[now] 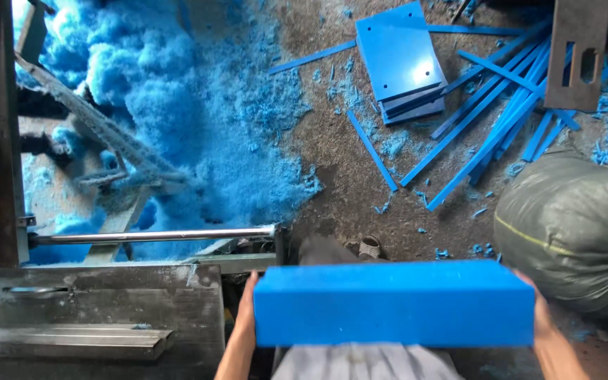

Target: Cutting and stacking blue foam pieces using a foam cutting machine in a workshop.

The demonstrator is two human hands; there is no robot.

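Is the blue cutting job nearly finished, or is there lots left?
Plenty looks done: blue shavings lie heaped by the machine, with cut strips and drilled plates on the floor. In hand: the left hand and right hand grip a thick blue block, uncut. How much remains isn't visible.

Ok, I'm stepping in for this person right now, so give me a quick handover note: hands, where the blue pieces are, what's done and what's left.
Left hand and right hand each grip one end of a thick blue block, held level against the body.
Machine bed sits to the left, nothing on it.
Done: blue plates and strips lie cut on the floor, shavings heaped.
Left: this block looks uncut.
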